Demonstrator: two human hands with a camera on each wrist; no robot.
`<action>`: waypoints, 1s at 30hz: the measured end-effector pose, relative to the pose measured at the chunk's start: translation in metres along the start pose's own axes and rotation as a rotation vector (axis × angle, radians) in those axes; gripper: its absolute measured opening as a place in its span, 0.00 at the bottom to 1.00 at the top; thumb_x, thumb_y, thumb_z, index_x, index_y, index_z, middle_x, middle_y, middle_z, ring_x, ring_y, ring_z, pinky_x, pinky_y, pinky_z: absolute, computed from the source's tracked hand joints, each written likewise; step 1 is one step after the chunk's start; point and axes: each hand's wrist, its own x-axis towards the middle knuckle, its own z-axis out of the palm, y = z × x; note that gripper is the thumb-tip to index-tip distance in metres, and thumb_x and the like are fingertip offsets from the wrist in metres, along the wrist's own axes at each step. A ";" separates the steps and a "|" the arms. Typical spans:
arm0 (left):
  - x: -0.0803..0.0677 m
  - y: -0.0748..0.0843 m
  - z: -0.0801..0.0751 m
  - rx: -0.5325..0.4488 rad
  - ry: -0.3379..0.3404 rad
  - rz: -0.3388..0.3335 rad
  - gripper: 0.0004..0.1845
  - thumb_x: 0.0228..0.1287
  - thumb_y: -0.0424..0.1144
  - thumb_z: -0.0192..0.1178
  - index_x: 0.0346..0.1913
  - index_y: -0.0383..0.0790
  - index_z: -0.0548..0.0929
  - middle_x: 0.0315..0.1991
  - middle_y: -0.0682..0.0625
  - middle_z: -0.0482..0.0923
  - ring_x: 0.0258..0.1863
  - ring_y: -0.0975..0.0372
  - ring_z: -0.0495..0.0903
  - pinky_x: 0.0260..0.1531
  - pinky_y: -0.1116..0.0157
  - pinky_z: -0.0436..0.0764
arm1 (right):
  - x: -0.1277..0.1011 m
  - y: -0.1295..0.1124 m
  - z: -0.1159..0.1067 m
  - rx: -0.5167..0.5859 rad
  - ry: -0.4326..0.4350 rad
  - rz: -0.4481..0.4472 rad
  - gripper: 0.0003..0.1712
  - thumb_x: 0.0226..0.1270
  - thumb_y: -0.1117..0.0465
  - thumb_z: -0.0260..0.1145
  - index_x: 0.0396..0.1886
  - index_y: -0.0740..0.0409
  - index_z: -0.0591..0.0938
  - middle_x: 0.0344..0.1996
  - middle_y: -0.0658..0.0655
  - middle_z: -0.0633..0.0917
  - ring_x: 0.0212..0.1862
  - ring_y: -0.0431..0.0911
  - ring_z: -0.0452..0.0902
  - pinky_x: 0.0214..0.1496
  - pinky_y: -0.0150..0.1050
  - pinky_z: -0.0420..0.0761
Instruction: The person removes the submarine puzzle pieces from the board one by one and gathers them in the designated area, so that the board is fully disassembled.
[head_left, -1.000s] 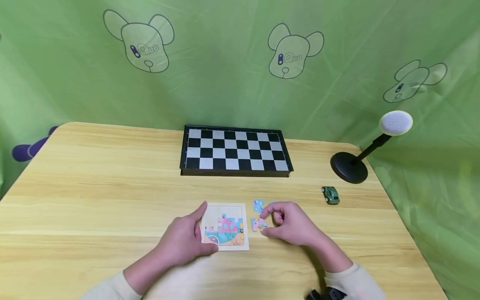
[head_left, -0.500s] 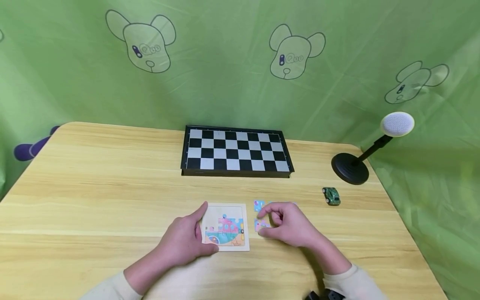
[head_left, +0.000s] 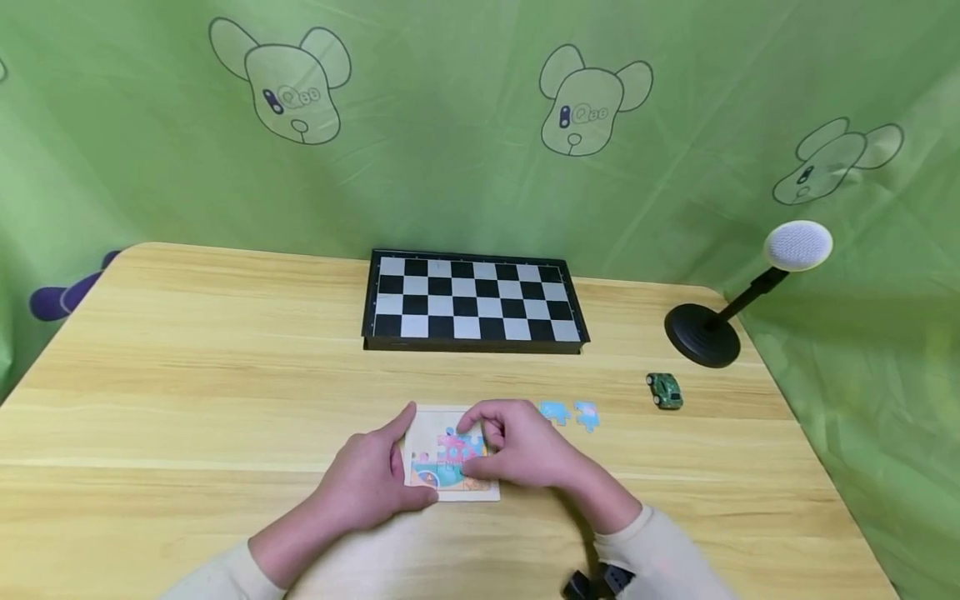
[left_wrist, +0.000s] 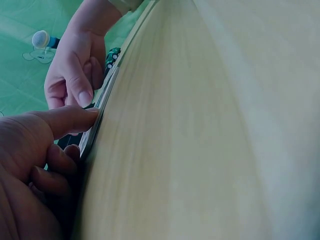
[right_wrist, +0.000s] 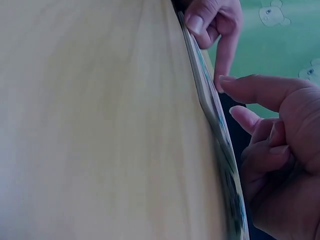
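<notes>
Two hands meet over a small puzzle board [head_left: 450, 454] lying flat on the wooden table [head_left: 187, 375]. The left hand [head_left: 371, 479] rests against the board's left edge, its forefinger stretched up along that edge and its thumb tip touching the near edge, so the fingers hold the board steady rather than wrap it. The right hand [head_left: 525, 450] lies over the board's right half with its fingers curled down onto the coloured picture; whether they pinch a piece underneath cannot be told, since the fingertips hide that spot. In the right wrist view the board [right_wrist: 215, 130] shows edge-on, with the right thumb above it and the left fingers at its far end. Just beyond the right knuckles, two loose blue puzzle pieces [head_left: 570, 412] lie side by side on the table. Farther out past them sits a little green toy car [head_left: 663, 390]. Well beyond both sets of fingertips lies a chessboard [head_left: 472, 300], and off to the right stands a lamp [head_left: 738, 300] on a round black base.
</notes>
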 end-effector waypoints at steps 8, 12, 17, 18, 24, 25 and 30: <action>0.000 -0.001 0.000 -0.008 -0.008 -0.006 0.59 0.41 0.48 0.81 0.76 0.31 0.61 0.17 0.57 0.71 0.15 0.64 0.71 0.15 0.66 0.69 | 0.014 -0.014 0.007 -0.093 -0.079 -0.018 0.18 0.51 0.60 0.81 0.42 0.49 0.85 0.12 0.46 0.65 0.17 0.38 0.57 0.28 0.33 0.68; 0.000 -0.001 0.000 -0.009 -0.011 -0.013 0.60 0.41 0.48 0.81 0.76 0.32 0.60 0.17 0.57 0.72 0.15 0.64 0.71 0.15 0.66 0.69 | 0.018 -0.020 0.007 -0.112 -0.093 -0.018 0.17 0.51 0.61 0.81 0.41 0.50 0.85 0.11 0.46 0.65 0.17 0.38 0.58 0.27 0.34 0.66; 0.000 -0.001 0.000 -0.006 -0.012 -0.013 0.60 0.41 0.48 0.81 0.76 0.31 0.60 0.17 0.57 0.72 0.15 0.64 0.71 0.15 0.66 0.69 | 0.020 -0.021 0.007 -0.122 -0.111 -0.014 0.17 0.51 0.62 0.81 0.41 0.49 0.85 0.11 0.46 0.65 0.17 0.38 0.58 0.26 0.34 0.65; 0.000 -0.001 0.000 -0.006 -0.012 -0.012 0.60 0.41 0.48 0.81 0.76 0.31 0.60 0.17 0.57 0.72 0.15 0.64 0.71 0.15 0.66 0.69 | 0.020 -0.020 0.007 -0.125 -0.114 -0.017 0.17 0.51 0.62 0.81 0.41 0.49 0.84 0.11 0.46 0.64 0.17 0.38 0.58 0.26 0.34 0.65; 0.001 -0.001 0.000 -0.011 -0.008 -0.008 0.60 0.41 0.48 0.81 0.76 0.31 0.60 0.17 0.57 0.72 0.15 0.64 0.71 0.15 0.66 0.70 | 0.021 -0.017 0.009 -0.127 -0.121 -0.015 0.19 0.51 0.63 0.80 0.40 0.47 0.82 0.12 0.45 0.65 0.17 0.38 0.58 0.26 0.34 0.64; 0.001 -0.001 0.001 -0.010 -0.007 -0.007 0.60 0.40 0.48 0.81 0.76 0.31 0.60 0.17 0.57 0.72 0.15 0.64 0.71 0.15 0.66 0.70 | 0.021 -0.016 0.009 -0.121 -0.120 -0.015 0.19 0.51 0.63 0.80 0.40 0.47 0.82 0.12 0.45 0.66 0.18 0.38 0.59 0.25 0.34 0.64; 0.001 -0.001 0.000 -0.008 -0.006 -0.006 0.60 0.40 0.47 0.82 0.76 0.30 0.60 0.17 0.57 0.72 0.16 0.65 0.71 0.15 0.67 0.70 | 0.021 -0.016 0.009 -0.070 -0.113 -0.037 0.22 0.49 0.66 0.80 0.39 0.46 0.78 0.14 0.46 0.66 0.19 0.39 0.61 0.26 0.34 0.65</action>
